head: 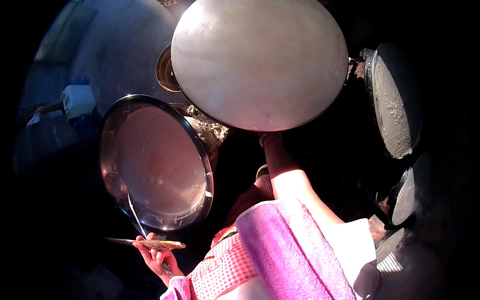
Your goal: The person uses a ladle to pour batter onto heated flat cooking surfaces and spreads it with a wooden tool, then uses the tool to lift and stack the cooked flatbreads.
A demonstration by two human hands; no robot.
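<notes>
My left hand (161,258) grips a metal ladle (135,213) by its handle and a worn, flat wooden tool (157,244), perhaps a scraper. The ladle's round bowl lies over the near left side of a wide metal basin (161,157) holding pale liquid batter with bubbles. My right arm (285,168) reaches forward to a large round metal plate or shallow pan (258,67). Its smooth grey face is turned toward me. My right hand is hidden behind the plate, with only the wrist showing at the near edge; the plate appears raised on it.
On the right, several round griddles (392,101) carry a pale layer, with haze near the lower ones. A metal bowl (168,71) is partly covered by the plate. A white and blue container (79,99) stands at left. A purple towel (281,247) lies over my apron.
</notes>
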